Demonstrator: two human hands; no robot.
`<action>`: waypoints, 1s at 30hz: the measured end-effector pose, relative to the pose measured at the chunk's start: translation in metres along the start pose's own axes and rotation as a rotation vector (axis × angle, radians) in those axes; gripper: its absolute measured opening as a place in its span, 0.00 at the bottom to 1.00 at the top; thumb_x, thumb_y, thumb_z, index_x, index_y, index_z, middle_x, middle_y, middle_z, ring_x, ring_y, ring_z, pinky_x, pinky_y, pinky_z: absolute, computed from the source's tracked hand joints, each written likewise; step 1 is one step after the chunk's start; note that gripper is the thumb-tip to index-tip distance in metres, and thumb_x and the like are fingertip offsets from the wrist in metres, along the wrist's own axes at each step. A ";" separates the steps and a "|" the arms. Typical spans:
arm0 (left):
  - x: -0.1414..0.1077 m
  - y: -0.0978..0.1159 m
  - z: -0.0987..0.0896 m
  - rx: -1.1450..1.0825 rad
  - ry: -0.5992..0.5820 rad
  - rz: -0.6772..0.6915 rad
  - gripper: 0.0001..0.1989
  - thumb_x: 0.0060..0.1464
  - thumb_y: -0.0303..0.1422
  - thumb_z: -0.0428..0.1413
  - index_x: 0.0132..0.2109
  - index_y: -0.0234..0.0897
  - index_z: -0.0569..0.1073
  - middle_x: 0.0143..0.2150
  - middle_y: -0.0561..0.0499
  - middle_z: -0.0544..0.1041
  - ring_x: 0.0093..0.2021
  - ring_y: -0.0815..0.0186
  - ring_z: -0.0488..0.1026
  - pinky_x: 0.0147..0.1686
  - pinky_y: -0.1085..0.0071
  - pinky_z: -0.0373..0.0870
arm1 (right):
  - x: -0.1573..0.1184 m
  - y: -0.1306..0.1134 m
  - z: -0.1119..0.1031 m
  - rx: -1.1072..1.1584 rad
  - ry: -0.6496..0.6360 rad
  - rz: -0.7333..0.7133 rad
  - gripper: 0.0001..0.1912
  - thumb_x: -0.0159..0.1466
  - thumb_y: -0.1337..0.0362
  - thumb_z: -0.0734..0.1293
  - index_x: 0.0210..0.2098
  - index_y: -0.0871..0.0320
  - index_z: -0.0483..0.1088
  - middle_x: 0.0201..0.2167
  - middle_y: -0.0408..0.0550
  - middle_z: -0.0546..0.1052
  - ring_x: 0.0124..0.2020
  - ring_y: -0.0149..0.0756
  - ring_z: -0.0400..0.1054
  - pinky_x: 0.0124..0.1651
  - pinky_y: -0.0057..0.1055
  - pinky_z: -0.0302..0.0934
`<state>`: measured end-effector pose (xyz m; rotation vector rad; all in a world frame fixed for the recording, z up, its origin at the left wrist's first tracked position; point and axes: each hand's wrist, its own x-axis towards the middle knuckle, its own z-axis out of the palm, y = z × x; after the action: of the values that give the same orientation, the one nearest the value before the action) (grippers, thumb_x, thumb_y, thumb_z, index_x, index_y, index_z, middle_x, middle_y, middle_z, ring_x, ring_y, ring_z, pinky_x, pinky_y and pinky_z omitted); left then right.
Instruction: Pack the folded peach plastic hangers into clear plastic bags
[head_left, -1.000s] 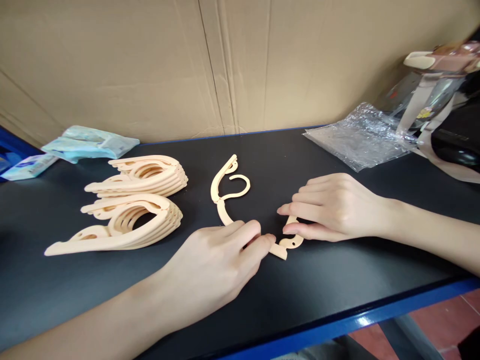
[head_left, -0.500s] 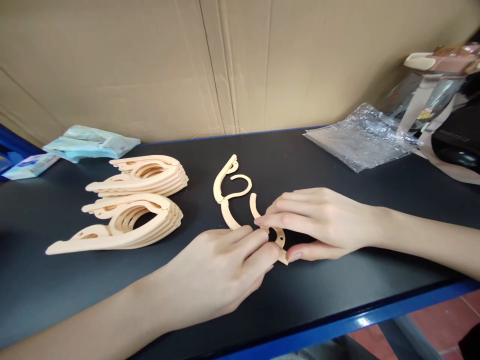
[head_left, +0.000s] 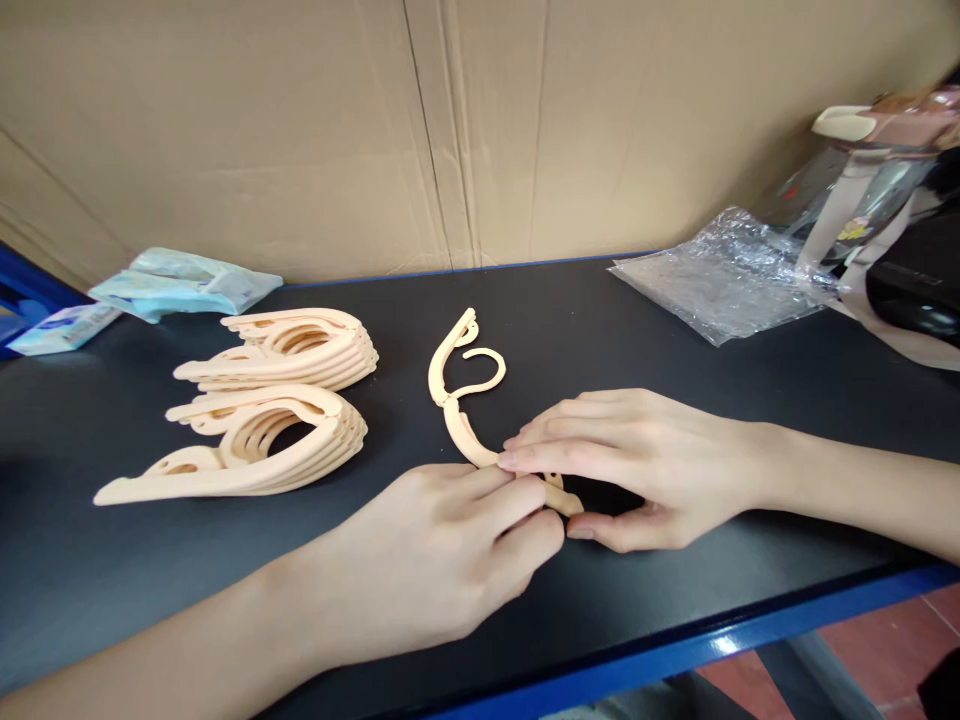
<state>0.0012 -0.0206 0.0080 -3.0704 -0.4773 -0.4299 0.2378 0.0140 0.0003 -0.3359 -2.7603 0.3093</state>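
Observation:
A cream folding clothes hanger (head_left: 463,435) lies opened out on the black table, its hook curling to the right. My left hand (head_left: 457,550) is closed around the hanger's near arm, with the fingers hiding part of it. My right hand (head_left: 634,465) lies over the same arm from the right. Its fingertips press on the arm beside my left fingers, and its thumb touches the near tip. Left of the hands sit two stacks of folded hangers, a nearer stack (head_left: 300,460) and a farther stack (head_left: 315,360).
A light blue soft packet (head_left: 184,285) lies at the back left. On the right is a crumpled clear plastic bag (head_left: 724,285), near a bottle with a strap (head_left: 840,215). Cardboard (head_left: 300,130) stands behind the table. A blue edge (head_left: 720,645) runs along the front.
The curved piece that stuck out beside the hanger's near arm has swung in against it. My right hand has moved slightly toward me, its fingers now over that arm.

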 end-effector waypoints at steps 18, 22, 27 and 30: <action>-0.001 -0.011 0.001 0.085 0.120 -0.221 0.10 0.65 0.28 0.49 0.42 0.32 0.76 0.38 0.47 0.77 0.37 0.61 0.71 0.33 0.66 0.70 | -0.008 0.047 -0.004 -0.366 0.319 0.525 0.22 0.63 0.76 0.57 0.55 0.63 0.66 0.41 0.53 0.75 0.43 0.43 0.69 0.49 0.42 0.62; -0.003 -0.020 0.008 0.233 0.133 -0.468 0.21 0.67 0.36 0.48 0.58 0.25 0.70 0.59 0.33 0.71 0.58 0.46 0.68 0.52 0.50 0.70 | -0.007 0.042 -0.001 -0.354 0.301 0.538 0.16 0.64 0.71 0.62 0.51 0.60 0.67 0.32 0.45 0.75 0.40 0.41 0.71 0.52 0.41 0.60; -0.006 -0.026 0.015 0.275 0.046 -0.560 0.28 0.68 0.42 0.44 0.63 0.22 0.66 0.64 0.31 0.67 0.63 0.43 0.65 0.56 0.47 0.69 | -0.007 0.042 0.001 -0.258 0.315 0.478 0.11 0.65 0.69 0.63 0.48 0.57 0.67 0.40 0.47 0.78 0.46 0.42 0.72 0.56 0.42 0.58; -0.005 -0.024 0.013 0.267 0.049 -0.537 0.26 0.68 0.41 0.44 0.61 0.23 0.69 0.62 0.33 0.70 0.61 0.44 0.68 0.55 0.46 0.70 | -0.005 0.042 0.001 -0.230 0.319 0.453 0.13 0.66 0.69 0.63 0.49 0.56 0.67 0.43 0.48 0.78 0.47 0.41 0.72 0.57 0.42 0.58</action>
<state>-0.0076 0.0014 -0.0066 -2.6361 -1.2491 -0.3990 0.2505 0.0519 -0.0127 -0.9827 -2.3824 0.0364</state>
